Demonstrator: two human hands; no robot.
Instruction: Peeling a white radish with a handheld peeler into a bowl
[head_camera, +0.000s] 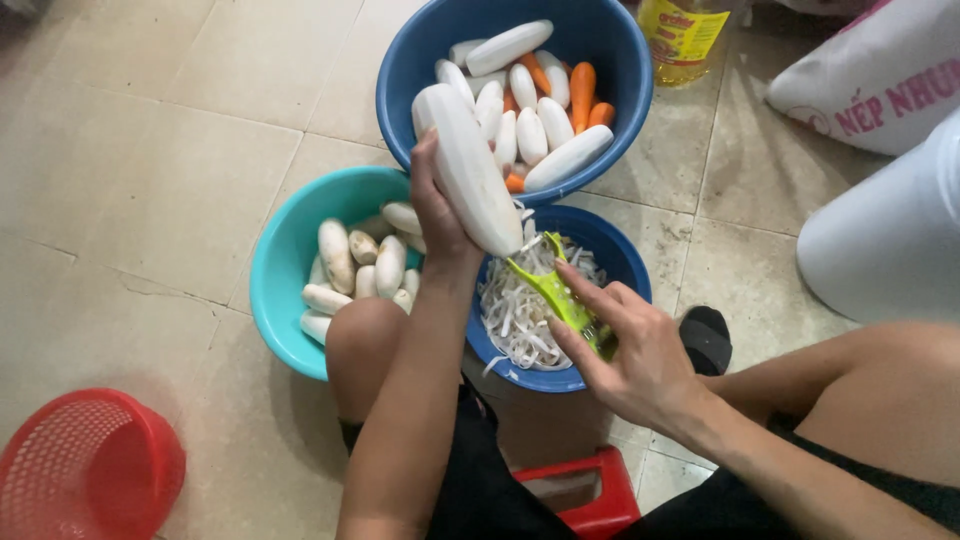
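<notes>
— White, that long peeled radish (468, 170), and it's up in the left hand (437, 205). The fingers are wrapped round its lower half from behind, closed firmly on it, and it tilts with its bottom end pointing down over the small blue bowl (625, 262).

— And the other hand?

— The right hand (630, 350) sits lower and to the right of the radish. It has a yellow-green peeler (553, 288) pinched under the thumb and fingers, index finger stretched along the handle. The peeler's head is right at the radish's lower tip; I can't tell if it's quite touching.

— What's in that bowl?

— A heap of thin white peelings (525, 310), directly under the radish.

— And around it?

— 2 more bowls. A big blue basin (400, 75) behind holds peeled white radishes and a few carrots (582, 95). A teal basin (280, 270) to the left holds unpeeled roots with brownish skins (337, 255). The person's knee overlaps its rim. There's a red basket (90, 465) upside down on the tiles, bottom left, and a red stool (590, 495) under the person.
</notes>
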